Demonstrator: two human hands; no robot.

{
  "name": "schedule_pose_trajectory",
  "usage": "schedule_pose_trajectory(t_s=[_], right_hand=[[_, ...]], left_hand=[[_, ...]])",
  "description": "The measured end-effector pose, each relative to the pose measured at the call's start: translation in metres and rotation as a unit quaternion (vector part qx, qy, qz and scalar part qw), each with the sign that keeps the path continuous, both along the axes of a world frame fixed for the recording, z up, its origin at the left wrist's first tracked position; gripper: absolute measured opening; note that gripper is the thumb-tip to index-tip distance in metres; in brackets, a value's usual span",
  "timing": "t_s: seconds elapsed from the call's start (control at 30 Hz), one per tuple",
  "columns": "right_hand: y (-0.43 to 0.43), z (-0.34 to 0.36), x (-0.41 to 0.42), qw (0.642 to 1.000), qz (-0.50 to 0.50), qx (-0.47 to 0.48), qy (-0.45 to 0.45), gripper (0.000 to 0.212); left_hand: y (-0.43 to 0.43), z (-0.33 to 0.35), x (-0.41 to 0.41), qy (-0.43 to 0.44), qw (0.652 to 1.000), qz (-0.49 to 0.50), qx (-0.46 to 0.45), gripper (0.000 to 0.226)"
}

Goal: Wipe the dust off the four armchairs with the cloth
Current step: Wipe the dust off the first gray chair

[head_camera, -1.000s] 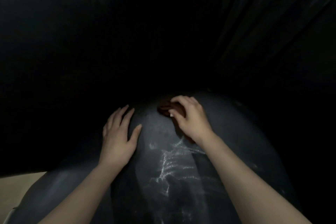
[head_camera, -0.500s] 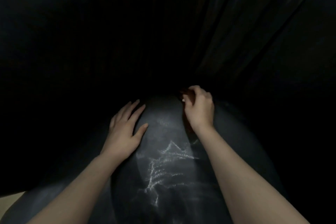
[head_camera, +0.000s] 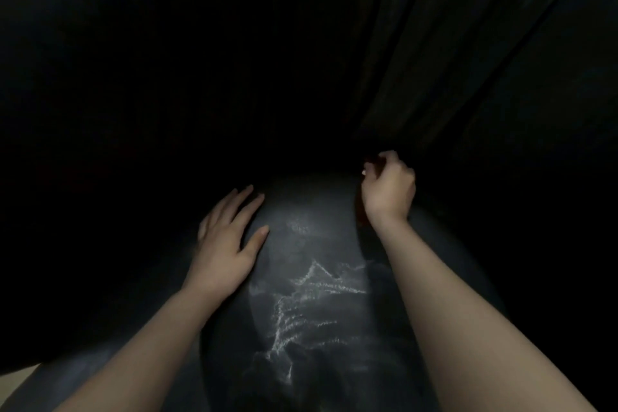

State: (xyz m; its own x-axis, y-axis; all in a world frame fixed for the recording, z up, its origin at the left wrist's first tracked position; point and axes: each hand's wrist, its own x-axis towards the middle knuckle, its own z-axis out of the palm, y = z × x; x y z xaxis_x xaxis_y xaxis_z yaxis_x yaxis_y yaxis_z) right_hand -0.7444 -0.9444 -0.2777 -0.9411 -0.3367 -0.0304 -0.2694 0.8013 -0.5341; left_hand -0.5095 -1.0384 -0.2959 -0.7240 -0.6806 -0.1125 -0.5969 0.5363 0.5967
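A dark, rounded armchair surface (head_camera: 311,237) fills the lower middle, with pale streaks of dust (head_camera: 301,304) on it. My left hand (head_camera: 227,241) rests flat on its left side, fingers straight and spread. At the far right edge of the rounded part, my right hand (head_camera: 388,191) has its fingers curled round a dark reddish-brown cloth (head_camera: 369,162). Only a small bit of cloth shows past the fingertips, and a darker strip below the wrist.
Black pleated fabric (head_camera: 434,43) hangs close behind the armchair and fills the upper view. A sliver of pale floor (head_camera: 16,378) shows at the lower left. Everything else is too dark to make out.
My right hand has slid with the cloth away from me and to the right, up to the far edge of the rounded surface. My left hand stays flat on the left side.
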Motion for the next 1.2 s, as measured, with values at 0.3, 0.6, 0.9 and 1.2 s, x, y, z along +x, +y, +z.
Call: schedule_pose_trajectory(t_s=[0.3, 0.6, 0.9, 1.2], right_hand=[[0.002, 0.015, 0.036, 0.962, 0.237, -0.073, -0.114, 0.027], [0.028, 0.004, 0.013, 0.981, 0.187, -0.052, -0.018, 0.024], [0.072, 0.014, 0.112, 0.874, 0.477, -0.070, -0.058, 0.029], [0.022, 0.007, 0.103, 0.924, 0.378, -0.060, -0.009, 0.026]], left_hand=[[-0.004, 0.007, 0.001, -0.003, 0.999, -0.010, 0.038, 0.068], [0.008, 0.012, 0.053, 0.018, 0.999, 0.039, 0.003, 0.070], [0.073, 0.019, 0.107, -0.006, 0.995, 0.094, -0.030, 0.063], [0.103, 0.018, 0.136, -0.026, 0.983, 0.180, -0.025, 0.062]])
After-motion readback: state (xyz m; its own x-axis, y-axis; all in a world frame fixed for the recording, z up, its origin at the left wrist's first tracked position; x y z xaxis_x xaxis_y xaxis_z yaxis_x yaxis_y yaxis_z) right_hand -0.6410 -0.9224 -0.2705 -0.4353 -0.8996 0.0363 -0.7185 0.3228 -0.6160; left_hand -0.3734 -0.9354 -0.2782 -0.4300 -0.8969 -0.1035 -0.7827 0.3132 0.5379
